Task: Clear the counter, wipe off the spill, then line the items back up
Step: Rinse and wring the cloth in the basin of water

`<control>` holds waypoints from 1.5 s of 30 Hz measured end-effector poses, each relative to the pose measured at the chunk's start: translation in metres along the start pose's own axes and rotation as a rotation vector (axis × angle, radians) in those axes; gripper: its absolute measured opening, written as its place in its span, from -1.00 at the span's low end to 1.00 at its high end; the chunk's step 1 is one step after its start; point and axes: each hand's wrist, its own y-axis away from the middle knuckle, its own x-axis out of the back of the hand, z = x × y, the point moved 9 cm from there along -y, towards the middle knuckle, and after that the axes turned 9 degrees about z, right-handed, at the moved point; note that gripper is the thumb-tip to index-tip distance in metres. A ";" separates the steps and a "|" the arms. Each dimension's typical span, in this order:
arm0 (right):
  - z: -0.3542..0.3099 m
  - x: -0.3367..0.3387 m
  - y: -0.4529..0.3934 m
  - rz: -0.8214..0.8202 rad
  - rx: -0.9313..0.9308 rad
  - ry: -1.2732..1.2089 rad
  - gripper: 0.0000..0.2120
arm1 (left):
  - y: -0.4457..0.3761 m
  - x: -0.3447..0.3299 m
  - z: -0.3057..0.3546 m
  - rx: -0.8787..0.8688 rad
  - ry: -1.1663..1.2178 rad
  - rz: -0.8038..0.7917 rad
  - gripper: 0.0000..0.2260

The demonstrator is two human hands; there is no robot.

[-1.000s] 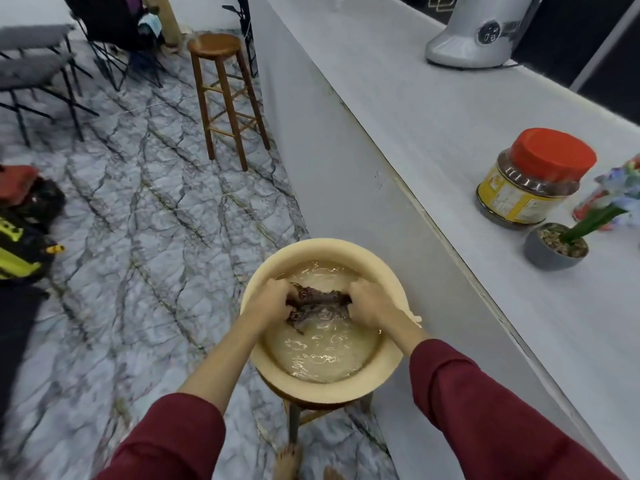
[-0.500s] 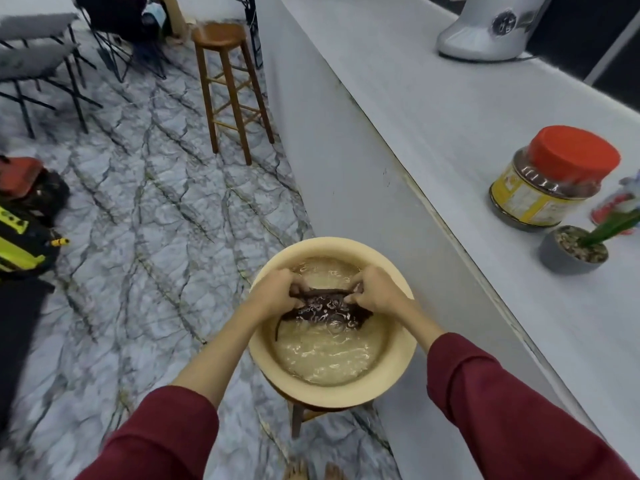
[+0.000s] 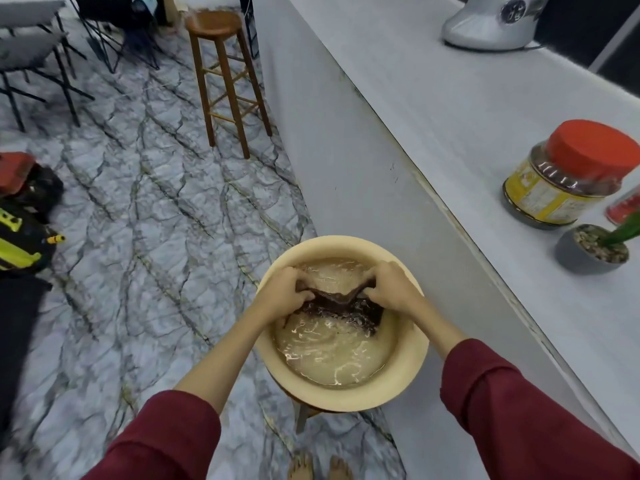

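**Two hands stretch a dark cloth over a basin of water**

Both hands sit in the lower centre of the frame, inside a cream basin [image 3: 408, 379] of cloudy water. The left hand [image 3: 285, 294] and the right hand [image 3: 389, 289] each have fingers curled tight round one end of a dark cloth [image 3: 341, 304]. The cloth spans the gap between the two fists, its upper edge pulled taut just above the water and its lower part trailing wet beneath the right hand. At the right of the frame, on the pale counter [image 3: 450, 109], stand a red-lidded jar [image 3: 568, 174] and, just below it, a small potted plant [image 3: 592, 249]. A wooden stool [image 3: 225, 74] stands at upper centre.
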 end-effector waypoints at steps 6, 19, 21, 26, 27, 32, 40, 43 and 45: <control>-0.001 -0.022 0.008 -0.141 -0.039 0.214 -0.80 | 0.007 -0.021 0.008 -0.052 -0.204 -0.160 -0.81; 0.004 0.005 0.007 -0.036 -0.039 0.007 -0.76 | -0.004 0.003 0.010 -0.024 0.006 -0.035 -0.85; 0.006 0.008 0.006 -0.043 -0.035 0.019 -0.69 | -0.004 0.007 0.011 -0.022 0.012 -0.015 -0.82; 0.010 -0.008 0.007 -0.065 -0.042 0.090 -0.87 | -0.003 -0.007 0.005 -0.002 -0.095 -0.043 -0.85; 0.010 -0.013 0.008 -0.066 -0.041 0.108 -0.91 | -0.003 -0.009 0.004 0.003 -0.117 -0.038 -0.86; 0.006 -0.033 0.015 -0.063 -0.013 0.249 -0.91 | -0.001 -0.021 0.000 0.000 -0.285 -0.083 -0.88; 0.003 -0.013 0.001 -0.144 -0.041 0.006 -0.48 | -0.006 -0.006 0.006 0.012 -0.006 -0.117 -0.56; 0.002 -0.015 0.004 -0.168 -0.043 0.057 -0.62 | -0.001 -0.009 0.009 -0.040 -0.158 -0.161 -0.59; 0.002 -0.017 0.008 -0.123 -0.053 0.057 -0.72 | 0.001 -0.008 0.007 -0.034 -0.214 -0.122 -0.68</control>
